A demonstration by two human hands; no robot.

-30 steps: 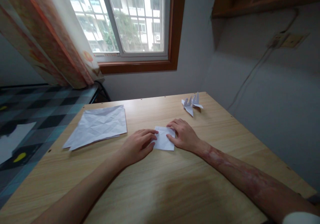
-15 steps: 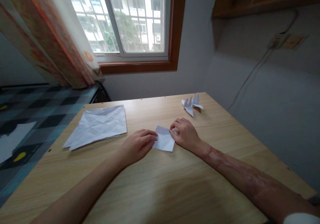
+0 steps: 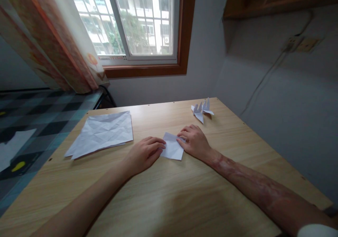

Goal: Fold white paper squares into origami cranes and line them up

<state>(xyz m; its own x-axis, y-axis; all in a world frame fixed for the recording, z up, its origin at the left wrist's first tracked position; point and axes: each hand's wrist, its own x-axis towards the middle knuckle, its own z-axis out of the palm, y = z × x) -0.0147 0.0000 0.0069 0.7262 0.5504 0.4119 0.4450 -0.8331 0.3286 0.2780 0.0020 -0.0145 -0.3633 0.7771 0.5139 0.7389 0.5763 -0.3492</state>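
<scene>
A small folded white paper [image 3: 172, 149] lies flat at the middle of the tabletop [image 3: 169, 201]. The left hand [image 3: 144, 154], grip open and fingers flat, pins its 9 o'clock edge, and the right hand [image 3: 194, 142] curls fingertips over its 3 o'clock corner; I cannot tell whether that grip pinches or only presses. A crisp crease likely needs steady pinning and matched edges; thin crumpled sheets [image 3: 102, 133] lie at 10 o'clock and a pointed paper figure [image 3: 202, 111] at 1 o'clock, on smooth pale woodgrain.

The small folded white paper piece [image 3: 173, 149] looks thin, matt and smooth. The large white paper sheets [image 3: 102, 133] are matt and heavily crinkled. The pale wood-grain table [image 3: 171, 194] has a smooth, faintly satin finish. The reddish-brown wooden window frame [image 3: 148, 70] looks glossy.
</scene>
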